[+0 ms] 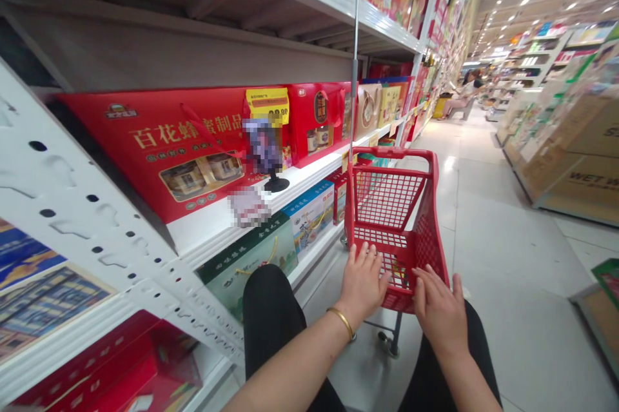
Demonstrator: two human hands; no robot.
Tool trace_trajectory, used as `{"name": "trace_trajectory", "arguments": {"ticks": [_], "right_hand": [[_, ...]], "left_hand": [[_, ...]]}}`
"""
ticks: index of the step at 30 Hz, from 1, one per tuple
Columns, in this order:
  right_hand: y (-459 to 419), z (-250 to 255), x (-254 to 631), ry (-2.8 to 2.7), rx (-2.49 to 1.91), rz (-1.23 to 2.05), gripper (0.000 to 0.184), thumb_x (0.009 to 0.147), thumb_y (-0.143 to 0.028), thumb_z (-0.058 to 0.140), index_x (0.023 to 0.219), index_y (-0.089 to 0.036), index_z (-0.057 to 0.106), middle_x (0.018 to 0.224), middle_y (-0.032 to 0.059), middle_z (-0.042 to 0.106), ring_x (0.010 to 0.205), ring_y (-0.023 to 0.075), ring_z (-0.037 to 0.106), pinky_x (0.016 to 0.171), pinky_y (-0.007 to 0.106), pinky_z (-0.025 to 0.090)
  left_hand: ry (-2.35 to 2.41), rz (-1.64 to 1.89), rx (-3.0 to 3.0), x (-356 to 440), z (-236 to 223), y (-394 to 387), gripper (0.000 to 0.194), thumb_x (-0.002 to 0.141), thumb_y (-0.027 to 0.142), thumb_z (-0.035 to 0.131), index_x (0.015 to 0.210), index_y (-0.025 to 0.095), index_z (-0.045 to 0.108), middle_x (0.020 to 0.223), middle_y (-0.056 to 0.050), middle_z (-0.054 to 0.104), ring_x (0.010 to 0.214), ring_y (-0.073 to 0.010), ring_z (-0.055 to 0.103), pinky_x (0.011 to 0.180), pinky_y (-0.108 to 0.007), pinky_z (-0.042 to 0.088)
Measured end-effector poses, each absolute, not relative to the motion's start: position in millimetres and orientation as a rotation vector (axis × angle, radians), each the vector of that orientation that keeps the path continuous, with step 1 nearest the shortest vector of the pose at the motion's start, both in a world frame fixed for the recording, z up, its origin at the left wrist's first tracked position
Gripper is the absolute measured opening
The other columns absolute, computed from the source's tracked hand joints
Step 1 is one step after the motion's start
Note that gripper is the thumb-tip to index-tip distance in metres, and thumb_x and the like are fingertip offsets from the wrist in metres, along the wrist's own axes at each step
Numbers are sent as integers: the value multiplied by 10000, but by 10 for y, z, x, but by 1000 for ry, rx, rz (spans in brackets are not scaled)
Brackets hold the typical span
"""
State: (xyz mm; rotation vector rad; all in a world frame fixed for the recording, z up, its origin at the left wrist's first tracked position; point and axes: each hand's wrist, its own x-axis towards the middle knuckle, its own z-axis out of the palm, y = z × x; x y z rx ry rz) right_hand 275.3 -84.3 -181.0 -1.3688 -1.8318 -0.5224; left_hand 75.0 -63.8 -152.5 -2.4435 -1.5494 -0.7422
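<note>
A small red shopping cart (391,206) with grid walls stands before me, between my knees and the aisle. My left hand (363,283), with a gold bangle at the wrist, is over the cart's near left side, palm down and fingers stretched out. My right hand (441,309) is at the near right side of the basket, fingers loosely extended. Neither hand holds anything. Whether the fingertips touch the cart I cannot tell. Some small goods show through the basket's grid, too small to name.
White shelving runs along my left with a red honey gift box (159,141), a green gift box (256,251) and a blurred object on a black stand (277,184). Large cartons (585,141) line the aisle's right side. A seated person (464,96) is farther down.
</note>
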Motion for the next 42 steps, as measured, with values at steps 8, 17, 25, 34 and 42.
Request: {"name": "trace_trajectory", "arguments": {"ticks": [8,17,25,34,42], "right_hand": [[-765,-1751,2188,-1960,-1327,-445,289,1008,-244,460,1124,-158,710,1131,105,772,1095,263,715,1186,482,346],[-742,-1771,2686,-1846,-1430,-515,324,1007,-285,427,1154,-171,693,1159,93,767,1182,319,678,1221,613,214],[-694,-1718,2374,-2023,-1431,-430,309,1005,-253,450,1118,-156,721,1162,106,764,1178,271,682,1236,526,234],[-793,-1728,2519,-1837,-1503,-586,355,1017,-295,433,1240,-177,682,1306,105,709,1365,355,534,1200,720,96],[-787,-1690,2244,-1956,-1468,-561,402,1012,-303,452,1353,-184,629,1420,107,638,1401,337,497,1228,678,112]], "left_hand": [[-1543,-692,-2458,711,-1532,-633,512,1090,432,311,1468,187,554,1556,-70,520,1512,-248,376,1288,-502,215],[-1524,-728,-2447,813,-1580,-630,563,1073,491,333,1480,160,539,1547,-103,526,1513,-275,374,1278,-528,231],[-1540,-732,-2459,728,-1560,-601,552,1081,470,333,1452,133,563,1532,-109,545,1502,-271,392,1282,-509,214],[-1543,-749,-2435,736,-1593,-652,607,1059,545,355,1467,139,548,1533,-111,542,1518,-269,362,1287,-500,201],[-1515,-730,-2445,617,-1573,-614,593,1065,520,354,1465,127,547,1535,-119,540,1511,-277,374,1279,-513,213]]}}
